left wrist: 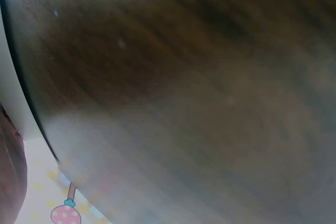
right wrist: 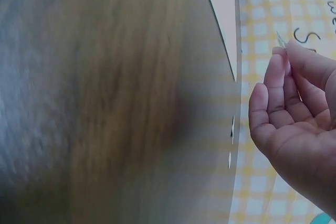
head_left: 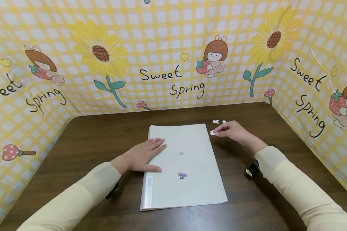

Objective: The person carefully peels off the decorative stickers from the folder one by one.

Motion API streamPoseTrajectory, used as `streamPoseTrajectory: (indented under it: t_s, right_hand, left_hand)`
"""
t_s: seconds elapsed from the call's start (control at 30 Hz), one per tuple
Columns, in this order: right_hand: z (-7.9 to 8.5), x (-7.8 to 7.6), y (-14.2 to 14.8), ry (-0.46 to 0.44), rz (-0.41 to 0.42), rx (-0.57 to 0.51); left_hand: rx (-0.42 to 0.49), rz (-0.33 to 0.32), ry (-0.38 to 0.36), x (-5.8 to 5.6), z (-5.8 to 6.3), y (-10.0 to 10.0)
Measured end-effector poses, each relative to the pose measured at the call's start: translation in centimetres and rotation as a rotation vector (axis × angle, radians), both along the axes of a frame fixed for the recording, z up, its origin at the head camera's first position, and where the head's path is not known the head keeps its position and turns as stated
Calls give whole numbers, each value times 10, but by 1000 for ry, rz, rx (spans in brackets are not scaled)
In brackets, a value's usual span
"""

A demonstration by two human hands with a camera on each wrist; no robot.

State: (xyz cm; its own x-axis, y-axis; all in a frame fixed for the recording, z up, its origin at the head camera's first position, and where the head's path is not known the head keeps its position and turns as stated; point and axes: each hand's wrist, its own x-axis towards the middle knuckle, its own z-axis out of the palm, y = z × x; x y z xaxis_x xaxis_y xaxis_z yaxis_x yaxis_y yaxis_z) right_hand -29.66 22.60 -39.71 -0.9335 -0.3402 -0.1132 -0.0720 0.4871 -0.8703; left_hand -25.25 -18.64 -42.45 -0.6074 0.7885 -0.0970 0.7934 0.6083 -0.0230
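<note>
A pale cream folder point(head_left: 188, 141) lies closed on the brown table, a barcode label point(head_left: 148, 192) along its left edge. Two small stickers are on its cover: a tiny one point(head_left: 180, 153) near the middle and a larger purple one point(head_left: 182, 175) below. My left hand point(head_left: 143, 155) rests flat on the folder's left side, fingers spread. Just past the folder's upper right edge, my right hand point(head_left: 231, 131) pinches a small white sticker point(head_left: 212, 132) between thumb and fingertips. In the right wrist view the sticker point(right wrist: 281, 39) shows edge-on above the table.
Behind the right hand, a white cutout point(head_left: 216, 121) and a smaller white piece point(head_left: 224, 121) lie on the table point(head_left: 104, 134). A yellow checked cloth point(head_left: 162, 41) hangs round the back and sides. Each wrist carries a dark camera, such as the right one point(head_left: 252, 168).
</note>
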Motion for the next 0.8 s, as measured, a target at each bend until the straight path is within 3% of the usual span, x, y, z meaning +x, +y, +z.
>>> streamPoseTrajectory:
  t_s: [0.8]
  right_hand:
    - [-2, -20, 38, 43, -196, -10]
  left_hand:
    - [-23, 9, -20, 1, 4, 2]
